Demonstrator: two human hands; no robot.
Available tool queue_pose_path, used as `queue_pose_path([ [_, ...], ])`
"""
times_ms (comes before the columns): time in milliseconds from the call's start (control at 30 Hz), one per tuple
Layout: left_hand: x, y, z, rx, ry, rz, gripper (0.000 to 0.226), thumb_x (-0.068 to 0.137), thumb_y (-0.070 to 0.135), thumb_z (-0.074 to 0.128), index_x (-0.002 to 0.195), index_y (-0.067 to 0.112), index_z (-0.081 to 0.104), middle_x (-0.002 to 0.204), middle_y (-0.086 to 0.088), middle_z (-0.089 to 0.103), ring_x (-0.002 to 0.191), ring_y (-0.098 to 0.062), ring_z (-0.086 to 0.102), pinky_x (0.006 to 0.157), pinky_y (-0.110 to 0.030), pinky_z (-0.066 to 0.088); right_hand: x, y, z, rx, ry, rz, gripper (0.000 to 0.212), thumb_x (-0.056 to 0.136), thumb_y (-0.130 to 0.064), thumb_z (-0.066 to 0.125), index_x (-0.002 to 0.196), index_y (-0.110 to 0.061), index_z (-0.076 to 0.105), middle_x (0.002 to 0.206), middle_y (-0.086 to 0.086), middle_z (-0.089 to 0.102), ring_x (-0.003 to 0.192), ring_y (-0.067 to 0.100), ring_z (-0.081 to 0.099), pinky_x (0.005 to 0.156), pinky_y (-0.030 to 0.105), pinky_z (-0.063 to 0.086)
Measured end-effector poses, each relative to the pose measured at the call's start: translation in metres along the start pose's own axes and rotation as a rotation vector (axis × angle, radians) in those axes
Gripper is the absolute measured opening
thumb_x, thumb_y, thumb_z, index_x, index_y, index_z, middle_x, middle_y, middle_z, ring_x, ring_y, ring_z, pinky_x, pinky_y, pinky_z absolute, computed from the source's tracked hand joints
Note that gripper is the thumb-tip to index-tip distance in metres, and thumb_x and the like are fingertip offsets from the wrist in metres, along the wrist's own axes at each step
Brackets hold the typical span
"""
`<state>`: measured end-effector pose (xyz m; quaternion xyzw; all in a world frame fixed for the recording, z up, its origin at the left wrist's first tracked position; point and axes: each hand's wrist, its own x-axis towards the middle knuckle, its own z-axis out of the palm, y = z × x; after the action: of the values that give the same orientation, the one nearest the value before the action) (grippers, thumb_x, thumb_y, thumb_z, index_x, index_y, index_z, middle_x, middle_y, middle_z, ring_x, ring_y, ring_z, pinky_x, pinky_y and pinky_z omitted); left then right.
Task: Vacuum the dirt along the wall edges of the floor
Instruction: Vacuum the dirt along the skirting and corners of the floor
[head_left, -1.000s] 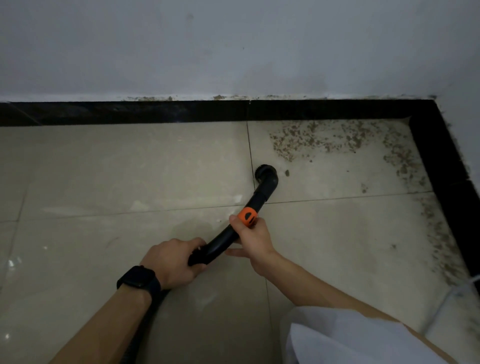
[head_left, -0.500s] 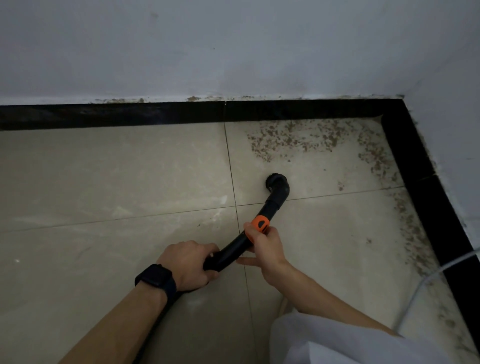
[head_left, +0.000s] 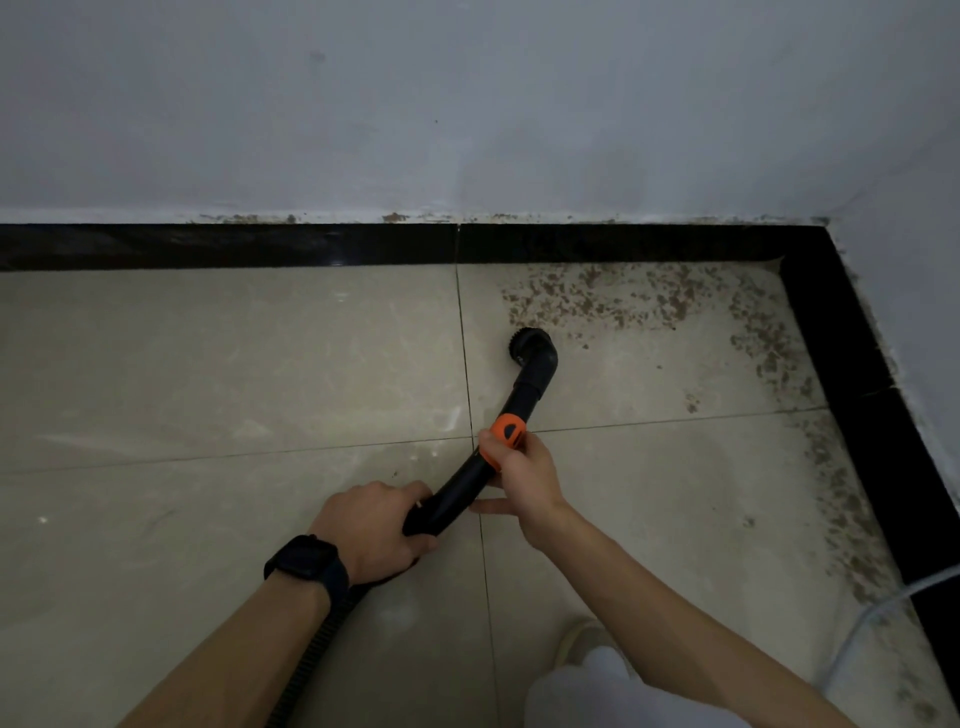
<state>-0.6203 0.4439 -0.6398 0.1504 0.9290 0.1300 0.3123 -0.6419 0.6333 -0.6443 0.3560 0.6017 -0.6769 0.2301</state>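
A black curved vacuum wand (head_left: 524, 400) with an orange collar (head_left: 506, 432) lies low over the beige tiled floor. Its round brush nozzle (head_left: 524, 344) touches the floor just below a band of brown dirt (head_left: 613, 304) that runs along the back wall's black skirting. More dirt (head_left: 836, 483) follows the right wall's skirting. My left hand (head_left: 376, 530), with a black watch on the wrist, grips the wand's lower end where the ribbed hose (head_left: 317, 649) joins. My right hand (head_left: 522, 478) holds the wand at the orange collar.
Black skirting (head_left: 234, 247) lines the back wall and the right wall (head_left: 852, 374), meeting in a corner at the upper right. A pale cable (head_left: 878, 613) crosses the floor at the lower right. My white-clad knee (head_left: 597, 691) and a shoe sit at the bottom.
The nozzle has moved rightwards along the floor and now sits at the lower edge of the dirt band. Both hands have kept their grip on the wand.
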Motion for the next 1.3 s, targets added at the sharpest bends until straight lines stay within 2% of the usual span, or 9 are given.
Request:
queue_pose_path([
  [433, 0.014, 0.001, -0.007, -0.094, 0.098, -0.086, 0.048, 0.09, 0.054, 0.053, 0.134, 0.038, 0.045, 0.117, 0.008, 0.065, 0.097, -0.015, 0.063, 0.075, -0.029, 0.051, 0.029, -0.028, 0.01, -0.082, -0.02, -0.03, 0.033, 0.098, -0.031, 0.068, 0.122, -0.012, 0.056, 0.117, 0.011, 0.066, 0.103, 0.027, 0.069, 0.055, 0.037, 0.061],
  [767, 0.03, 0.002, -0.007, -0.144, 0.22, -0.111, 0.043, 0.093, 0.05, 0.049, 0.133, 0.037, 0.045, 0.109, 0.009, 0.066, 0.091, -0.013, 0.063, 0.072, -0.028, 0.05, 0.044, -0.049, 0.016, -0.094, -0.031, -0.05, 0.033, 0.1, -0.032, 0.066, 0.123, -0.011, 0.057, 0.116, 0.01, 0.067, 0.102, 0.028, 0.07, 0.054, 0.035, 0.061],
  [967, 0.042, 0.003, -0.008, -0.139, 0.271, -0.114, 0.042, 0.095, 0.049, 0.046, 0.134, 0.034, 0.044, 0.11, 0.009, 0.065, 0.092, -0.014, 0.062, 0.073, -0.029, 0.042, 0.053, -0.06, 0.017, -0.102, -0.04, -0.062, 0.03, 0.101, -0.031, 0.065, 0.122, -0.011, 0.058, 0.114, 0.009, 0.067, 0.102, 0.026, 0.07, 0.062, 0.04, 0.064],
  [1167, 0.053, 0.001, -0.011, -0.218, 0.29, -0.13, 0.043, 0.095, 0.046, 0.048, 0.136, 0.034, 0.042, 0.111, 0.006, 0.063, 0.092, -0.015, 0.061, 0.075, -0.031, 0.052, 0.064, -0.071, 0.02, -0.102, -0.023, -0.059, 0.03, 0.101, -0.031, 0.065, 0.122, -0.01, 0.058, 0.114, 0.011, 0.067, 0.102, 0.028, 0.069, 0.057, 0.038, 0.062],
  [1300, 0.058, 0.001, -0.013, -0.264, 0.302, -0.147, 0.04, 0.096, 0.042, 0.049, 0.134, 0.032, 0.044, 0.109, 0.005, 0.061, 0.093, -0.016, 0.058, 0.074, -0.033, 0.053, 0.07, -0.074, 0.024, -0.087, -0.032, -0.068, 0.03, 0.101, -0.031, 0.064, 0.124, -0.011, 0.059, 0.114, 0.009, 0.067, 0.101, 0.028, 0.07, 0.06, 0.039, 0.063],
])
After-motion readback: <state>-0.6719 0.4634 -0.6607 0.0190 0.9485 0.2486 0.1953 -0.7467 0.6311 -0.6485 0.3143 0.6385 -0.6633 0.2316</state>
